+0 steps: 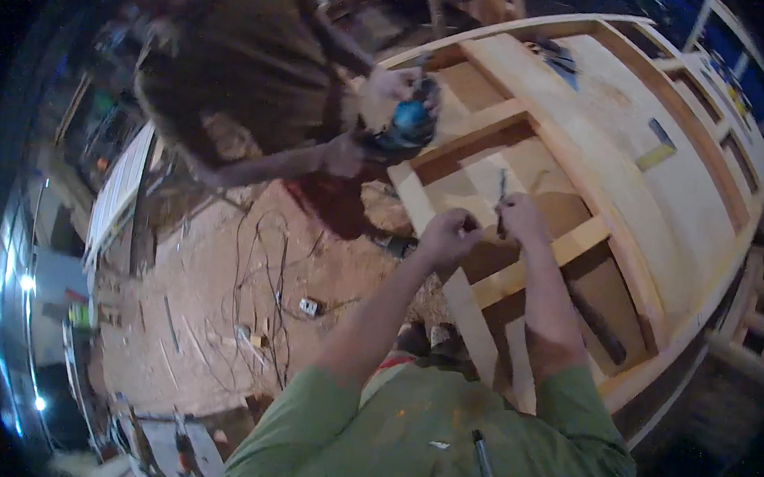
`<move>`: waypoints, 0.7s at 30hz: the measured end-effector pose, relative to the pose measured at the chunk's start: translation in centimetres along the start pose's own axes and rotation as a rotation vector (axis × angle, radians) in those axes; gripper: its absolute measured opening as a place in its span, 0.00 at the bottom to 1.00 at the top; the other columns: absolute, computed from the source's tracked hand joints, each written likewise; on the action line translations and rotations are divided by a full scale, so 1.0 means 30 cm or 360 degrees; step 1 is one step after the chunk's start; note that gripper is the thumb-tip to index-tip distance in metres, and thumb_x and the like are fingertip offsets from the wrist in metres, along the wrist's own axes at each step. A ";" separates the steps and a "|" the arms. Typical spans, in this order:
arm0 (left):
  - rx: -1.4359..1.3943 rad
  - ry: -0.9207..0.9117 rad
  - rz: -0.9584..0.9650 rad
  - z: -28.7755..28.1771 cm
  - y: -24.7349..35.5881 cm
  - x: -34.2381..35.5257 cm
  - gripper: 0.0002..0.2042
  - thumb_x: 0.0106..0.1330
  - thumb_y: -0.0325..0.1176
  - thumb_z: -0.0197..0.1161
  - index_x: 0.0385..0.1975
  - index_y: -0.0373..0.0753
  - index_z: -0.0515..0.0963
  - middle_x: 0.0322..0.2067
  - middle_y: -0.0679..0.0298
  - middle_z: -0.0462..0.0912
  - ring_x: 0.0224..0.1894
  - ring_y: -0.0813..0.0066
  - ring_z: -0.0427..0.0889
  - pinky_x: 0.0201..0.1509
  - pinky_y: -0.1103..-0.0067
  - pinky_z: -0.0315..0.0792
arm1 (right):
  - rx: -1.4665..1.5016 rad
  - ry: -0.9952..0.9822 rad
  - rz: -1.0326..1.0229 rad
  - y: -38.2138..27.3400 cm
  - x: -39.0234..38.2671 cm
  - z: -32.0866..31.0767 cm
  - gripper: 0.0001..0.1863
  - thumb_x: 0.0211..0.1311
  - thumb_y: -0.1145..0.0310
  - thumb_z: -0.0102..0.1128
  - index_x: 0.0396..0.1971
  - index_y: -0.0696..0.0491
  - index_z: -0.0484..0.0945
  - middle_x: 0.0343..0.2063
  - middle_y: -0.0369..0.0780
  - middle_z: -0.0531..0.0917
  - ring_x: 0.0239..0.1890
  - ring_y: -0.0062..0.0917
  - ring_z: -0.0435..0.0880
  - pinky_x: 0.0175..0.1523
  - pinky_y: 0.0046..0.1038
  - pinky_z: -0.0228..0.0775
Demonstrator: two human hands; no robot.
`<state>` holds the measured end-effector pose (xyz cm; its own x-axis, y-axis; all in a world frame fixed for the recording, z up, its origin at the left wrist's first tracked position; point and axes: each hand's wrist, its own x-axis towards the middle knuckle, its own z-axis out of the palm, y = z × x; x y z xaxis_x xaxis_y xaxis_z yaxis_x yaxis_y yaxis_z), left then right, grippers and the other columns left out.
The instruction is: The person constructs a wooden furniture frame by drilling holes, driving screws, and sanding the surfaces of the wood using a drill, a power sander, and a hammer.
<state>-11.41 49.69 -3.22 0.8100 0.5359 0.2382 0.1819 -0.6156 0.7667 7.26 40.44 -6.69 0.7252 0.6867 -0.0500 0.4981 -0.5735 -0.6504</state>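
Observation:
My right hand [522, 219] is closed around a thin dark rod [502, 187] whose end sticks up past my fingers; its kind is not clear. My left hand [451, 237] is beside it, fingers curled together in a pinch, and whatever is in them is too small to make out. Both hands are over the near compartments of a large curved wooden frame [493, 166] with a panel and crosspieces. Below my right forearm, a long dark bar [599, 326] lies inside one compartment.
Across the frame's left corner a co-worker bends, both hands on a blue and black power tool [408, 121]. A yellow-edged block [656, 155] and a dark tool [555, 63] rest on the panel. Cables [277, 275] and a white socket box [309, 307] lie on the dusty floor.

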 end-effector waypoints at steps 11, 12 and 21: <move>-0.0703 -0.0896 -0.1403 -0.139 -0.408 -0.602 0.22 0.61 0.42 0.59 0.49 0.32 0.76 0.42 0.48 0.82 0.45 0.58 0.81 0.48 0.66 0.75 | -0.0005 -0.0125 0.0011 0.006 0.005 0.040 0.25 0.55 0.62 0.61 0.49 0.63 0.73 0.37 0.50 0.82 0.40 0.38 0.83 0.50 0.37 0.71; -0.0597 -0.0997 -0.1327 -0.102 -0.394 -0.630 0.23 0.60 0.42 0.59 0.50 0.31 0.75 0.44 0.47 0.81 0.47 0.57 0.80 0.49 0.66 0.75 | -0.0028 -0.0139 0.0019 0.040 0.011 0.032 0.25 0.55 0.62 0.61 0.49 0.63 0.73 0.37 0.50 0.82 0.40 0.38 0.83 0.50 0.37 0.71; -0.0102 -0.0550 -0.0902 0.051 -0.367 -0.610 0.22 0.59 0.42 0.59 0.51 0.37 0.76 0.44 0.45 0.81 0.49 0.46 0.78 0.53 0.65 0.73 | 0.0197 0.0255 -0.0531 -0.068 -0.063 -0.027 0.11 0.60 0.70 0.59 0.40 0.60 0.76 0.30 0.46 0.82 0.33 0.33 0.82 0.38 0.33 0.73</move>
<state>-27.38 45.79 -16.92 0.7327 0.5440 -0.4089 0.6073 -0.2516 0.7535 5.27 39.95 -4.64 0.6028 0.7423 0.2926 0.6654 -0.2654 -0.6977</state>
